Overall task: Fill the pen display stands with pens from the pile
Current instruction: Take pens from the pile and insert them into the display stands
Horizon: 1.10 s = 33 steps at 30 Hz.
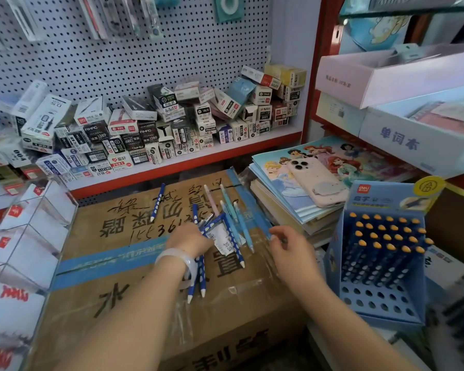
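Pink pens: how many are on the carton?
1. The pink pen lies near the carton's far edge, beside light blue pens. More may be hidden under the left hand, which grips dotted pens.

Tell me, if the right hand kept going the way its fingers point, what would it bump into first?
Probably the light blue pens lying on the cardboard box. The right hand points left towards them, fingers loosely curled, though its height above the box is unclear.
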Each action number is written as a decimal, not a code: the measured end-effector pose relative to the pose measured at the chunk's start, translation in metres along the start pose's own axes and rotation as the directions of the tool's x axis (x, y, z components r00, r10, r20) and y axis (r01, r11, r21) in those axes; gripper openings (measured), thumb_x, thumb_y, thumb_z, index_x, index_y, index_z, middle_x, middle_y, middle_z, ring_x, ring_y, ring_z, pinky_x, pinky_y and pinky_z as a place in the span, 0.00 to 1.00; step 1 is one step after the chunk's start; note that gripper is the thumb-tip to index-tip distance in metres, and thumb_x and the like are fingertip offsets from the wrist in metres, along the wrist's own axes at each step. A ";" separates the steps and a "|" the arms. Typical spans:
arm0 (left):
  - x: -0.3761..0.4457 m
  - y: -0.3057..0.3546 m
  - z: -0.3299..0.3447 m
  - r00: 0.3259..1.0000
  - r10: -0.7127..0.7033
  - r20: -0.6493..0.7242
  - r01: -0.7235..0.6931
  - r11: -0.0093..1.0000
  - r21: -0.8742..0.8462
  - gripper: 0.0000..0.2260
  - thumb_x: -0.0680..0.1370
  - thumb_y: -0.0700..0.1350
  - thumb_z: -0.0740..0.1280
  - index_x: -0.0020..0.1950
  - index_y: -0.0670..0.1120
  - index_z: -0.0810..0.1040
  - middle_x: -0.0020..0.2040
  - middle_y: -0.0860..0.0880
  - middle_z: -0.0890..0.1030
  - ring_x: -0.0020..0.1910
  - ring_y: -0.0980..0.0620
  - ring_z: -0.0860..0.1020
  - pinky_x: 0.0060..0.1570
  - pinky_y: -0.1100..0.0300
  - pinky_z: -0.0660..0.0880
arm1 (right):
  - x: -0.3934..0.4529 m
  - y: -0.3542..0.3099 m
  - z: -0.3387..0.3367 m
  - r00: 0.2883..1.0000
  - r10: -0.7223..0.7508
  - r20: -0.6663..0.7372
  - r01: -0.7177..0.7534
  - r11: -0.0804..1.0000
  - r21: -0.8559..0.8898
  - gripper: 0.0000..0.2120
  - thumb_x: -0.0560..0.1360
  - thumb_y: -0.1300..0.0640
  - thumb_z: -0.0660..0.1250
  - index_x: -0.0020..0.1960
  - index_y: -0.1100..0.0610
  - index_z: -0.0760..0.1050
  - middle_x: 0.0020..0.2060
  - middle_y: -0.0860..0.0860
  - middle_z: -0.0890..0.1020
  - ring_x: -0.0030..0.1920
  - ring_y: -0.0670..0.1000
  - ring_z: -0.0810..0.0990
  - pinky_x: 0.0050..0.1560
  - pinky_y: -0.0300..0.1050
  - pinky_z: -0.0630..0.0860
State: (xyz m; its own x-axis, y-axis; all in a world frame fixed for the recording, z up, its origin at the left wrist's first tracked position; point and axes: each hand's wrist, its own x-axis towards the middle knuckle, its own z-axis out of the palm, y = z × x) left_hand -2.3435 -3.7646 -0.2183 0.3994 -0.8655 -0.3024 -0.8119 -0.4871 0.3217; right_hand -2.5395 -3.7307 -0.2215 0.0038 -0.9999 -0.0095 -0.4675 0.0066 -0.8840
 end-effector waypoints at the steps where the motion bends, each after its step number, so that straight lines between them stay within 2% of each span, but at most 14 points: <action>1: -0.002 -0.003 -0.002 1.000 0.005 0.008 -0.005 1.000 -0.026 0.13 0.76 0.50 0.66 0.36 0.46 0.69 0.33 0.50 0.71 0.29 0.54 0.70 0.26 0.62 0.63 | -0.002 -0.001 -0.001 1.000 -0.005 -0.001 0.005 1.000 -0.004 0.11 0.80 0.57 0.57 0.61 0.52 0.72 0.55 0.50 0.76 0.50 0.49 0.77 0.44 0.42 0.73; 4: -0.009 -0.013 -0.004 0.999 0.039 0.027 -0.034 0.982 -0.184 0.16 0.78 0.48 0.63 0.32 0.46 0.66 0.30 0.49 0.68 0.28 0.52 0.67 0.30 0.59 0.62 | -0.006 -0.004 -0.005 1.000 -0.009 0.022 0.010 1.000 -0.018 0.12 0.80 0.57 0.57 0.61 0.53 0.72 0.52 0.49 0.76 0.46 0.46 0.76 0.40 0.38 0.73; 6: -0.021 -0.017 -0.004 0.998 0.046 0.054 -0.022 0.922 -0.386 0.15 0.79 0.46 0.61 0.33 0.45 0.66 0.29 0.48 0.69 0.29 0.49 0.69 0.33 0.59 0.65 | -0.011 -0.008 -0.005 0.996 -0.007 0.084 0.010 0.999 -0.038 0.12 0.80 0.57 0.57 0.61 0.54 0.73 0.48 0.47 0.77 0.42 0.45 0.76 0.37 0.36 0.73; 8: -0.040 -0.018 -0.004 0.992 0.068 0.105 0.015 0.771 -0.637 0.11 0.80 0.44 0.60 0.38 0.43 0.70 0.30 0.45 0.75 0.31 0.46 0.77 0.40 0.55 0.77 | -0.018 -0.014 -0.003 0.987 -0.005 0.159 0.013 0.999 -0.049 0.11 0.80 0.57 0.58 0.59 0.55 0.75 0.47 0.48 0.79 0.45 0.46 0.78 0.44 0.41 0.78; 9: -0.053 -0.015 -0.005 0.985 0.094 0.142 0.042 0.675 -0.737 0.09 0.80 0.43 0.60 0.41 0.42 0.71 0.31 0.44 0.77 0.31 0.46 0.79 0.40 0.53 0.79 | -0.022 -0.017 -0.001 0.981 -0.006 0.194 0.016 0.998 -0.055 0.11 0.80 0.58 0.59 0.59 0.55 0.76 0.48 0.49 0.80 0.47 0.47 0.78 0.50 0.45 0.78; 10: -0.065 -0.013 -0.006 0.977 0.136 0.167 0.054 0.597 -0.801 0.08 0.81 0.42 0.59 0.43 0.41 0.71 0.31 0.44 0.77 0.28 0.48 0.80 0.35 0.55 0.80 | -0.026 -0.021 0.000 0.975 -0.009 0.223 0.021 0.999 -0.050 0.11 0.80 0.58 0.59 0.58 0.55 0.77 0.47 0.49 0.81 0.48 0.48 0.79 0.53 0.47 0.78; 11: -0.076 -0.010 -0.008 0.968 0.183 0.170 0.039 0.564 -0.825 0.07 0.81 0.41 0.59 0.44 0.41 0.71 0.31 0.45 0.77 0.25 0.51 0.79 0.30 0.59 0.78 | -0.029 -0.025 0.001 0.970 -0.012 0.243 0.017 1.000 -0.019 0.11 0.80 0.57 0.59 0.58 0.55 0.77 0.45 0.48 0.81 0.47 0.48 0.79 0.53 0.47 0.78; 15: -0.113 0.003 -0.011 0.942 0.315 0.117 -0.085 0.562 -0.823 0.07 0.81 0.43 0.59 0.44 0.42 0.71 0.31 0.48 0.75 0.23 0.57 0.75 0.25 0.65 0.73 | -0.042 -0.045 -0.005 0.948 0.066 0.311 -0.143 0.961 0.235 0.11 0.80 0.56 0.58 0.54 0.58 0.77 0.38 0.51 0.79 0.37 0.47 0.77 0.41 0.41 0.76; 17: -0.128 0.010 -0.012 0.930 0.354 0.094 -0.125 0.547 -0.828 0.07 0.81 0.43 0.59 0.45 0.43 0.72 0.31 0.48 0.75 0.23 0.58 0.75 0.25 0.65 0.73 | -0.049 -0.049 -0.012 0.947 0.066 0.314 -0.164 0.941 0.296 0.11 0.80 0.56 0.60 0.51 0.60 0.78 0.35 0.52 0.78 0.35 0.48 0.75 0.37 0.40 0.74; 21: -0.152 0.026 -0.011 0.893 0.440 0.090 -0.202 0.572 -0.795 0.05 0.81 0.43 0.59 0.46 0.46 0.72 0.29 0.50 0.76 0.24 0.56 0.75 0.27 0.63 0.73 | -0.064 -0.053 -0.035 0.948 0.105 0.300 -0.224 0.889 0.399 0.11 0.78 0.56 0.64 0.47 0.65 0.77 0.32 0.55 0.74 0.34 0.51 0.72 0.35 0.41 0.71; 26: -0.181 0.051 -0.006 0.887 0.461 -0.002 -0.298 0.569 -0.766 0.09 0.82 0.45 0.57 0.45 0.45 0.72 0.30 0.48 0.77 0.23 0.57 0.76 0.27 0.64 0.74 | -0.078 -0.049 -0.071 0.950 0.120 0.289 -0.254 0.836 0.487 0.08 0.78 0.56 0.64 0.44 0.60 0.76 0.35 0.53 0.77 0.34 0.48 0.76 0.33 0.36 0.75; 30: -0.188 0.069 0.012 0.932 0.348 -0.104 -0.299 0.575 -0.761 0.10 0.81 0.45 0.58 0.44 0.41 0.72 0.30 0.47 0.76 0.22 0.56 0.76 0.28 0.61 0.74 | -0.088 -0.041 -0.111 0.986 0.105 0.127 -0.155 0.848 0.506 0.09 0.78 0.58 0.63 0.40 0.60 0.75 0.33 0.53 0.78 0.33 0.47 0.78 0.36 0.35 0.78; 33: -0.191 0.080 0.022 0.944 0.317 -0.092 -0.266 0.566 -0.781 0.09 0.81 0.44 0.57 0.45 0.41 0.70 0.30 0.46 0.76 0.18 0.58 0.72 0.24 0.61 0.72 | -0.092 -0.028 -0.148 0.996 0.078 -0.042 -0.057 0.928 0.367 0.08 0.78 0.60 0.63 0.44 0.63 0.75 0.33 0.53 0.78 0.34 0.48 0.79 0.38 0.37 0.80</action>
State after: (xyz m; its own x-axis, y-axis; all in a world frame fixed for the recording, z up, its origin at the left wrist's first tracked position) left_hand -2.4938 -3.6353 -0.1549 0.1592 -0.9820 -0.1012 -0.2331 -0.1370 0.9628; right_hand -2.6582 -3.6402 -0.1268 -0.0700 -0.9958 -0.0589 -0.1095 0.0663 -0.9918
